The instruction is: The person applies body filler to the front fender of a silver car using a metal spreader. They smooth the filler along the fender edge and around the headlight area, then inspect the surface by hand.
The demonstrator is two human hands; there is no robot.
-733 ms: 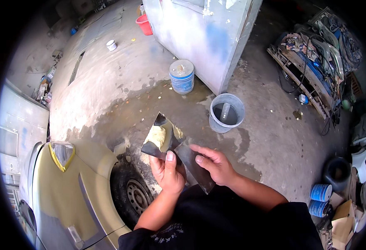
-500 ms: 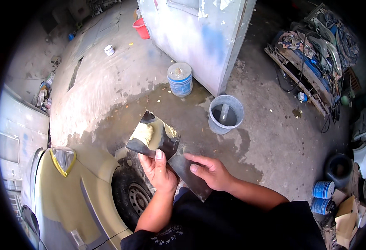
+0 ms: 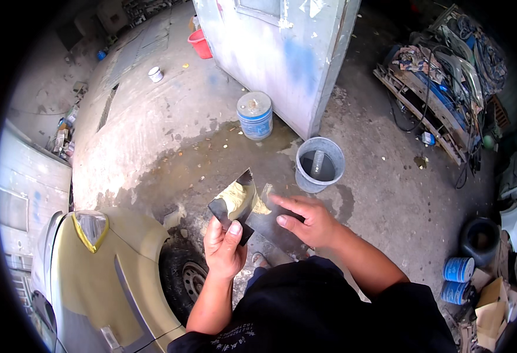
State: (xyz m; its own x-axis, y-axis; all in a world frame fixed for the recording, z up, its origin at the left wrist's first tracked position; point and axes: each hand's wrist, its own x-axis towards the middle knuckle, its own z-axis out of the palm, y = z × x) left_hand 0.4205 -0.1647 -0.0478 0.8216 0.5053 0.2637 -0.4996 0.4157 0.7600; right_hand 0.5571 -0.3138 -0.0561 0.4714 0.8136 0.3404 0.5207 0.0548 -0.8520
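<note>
Two flat metal blades meet over the concrete floor (image 3: 170, 135), just above the car (image 3: 105, 276) wheel. The left hand (image 3: 224, 247) is closed around the first blade (image 3: 235, 203), a dark, thin plate carrying a lump of pale yellow putty (image 3: 235, 197), soft and pasty. The right hand (image 3: 308, 220) holds the second blade (image 3: 267, 226) with fingers half spread, flat against it, beside the first blade. In my judgement, the putty could slide off if the first blade tilts more, and drop on the floor or the wheel. The thin edges could also cut a finger. Behind the first blade stands a grey bucket (image 3: 320, 165), round and smooth; farther, a blue can (image 3: 255, 115).
</note>
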